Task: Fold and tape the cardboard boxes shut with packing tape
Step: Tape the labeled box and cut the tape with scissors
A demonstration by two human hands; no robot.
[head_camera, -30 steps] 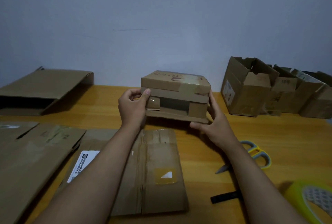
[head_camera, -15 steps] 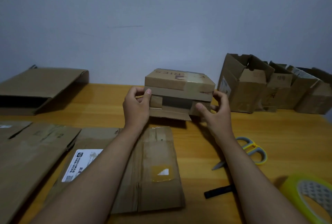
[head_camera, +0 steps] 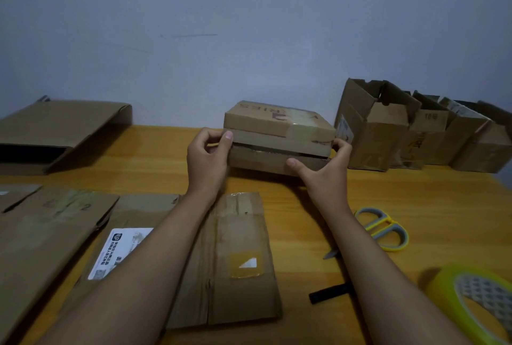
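Front flap now folded up; both hands (head_camera: 207, 156) (head_camera: 325, 173) grip box (head_camera: 277, 134), long axis left-right.

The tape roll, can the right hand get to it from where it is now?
Probably yes: the tape roll lies in the open beside the right forearm, nothing on it, but the right hand must first release the box.

Brown cardboard box (head_camera: 279, 134) with reddish print, orange wood-grain bench (head_camera: 155, 156), yellow-and-grey scissors (head_camera: 383, 229) right of box, yellow tape roll (head_camera: 471, 303) with grey diamond-patterned core, grey-blue wall (head_camera: 249, 26) behind box
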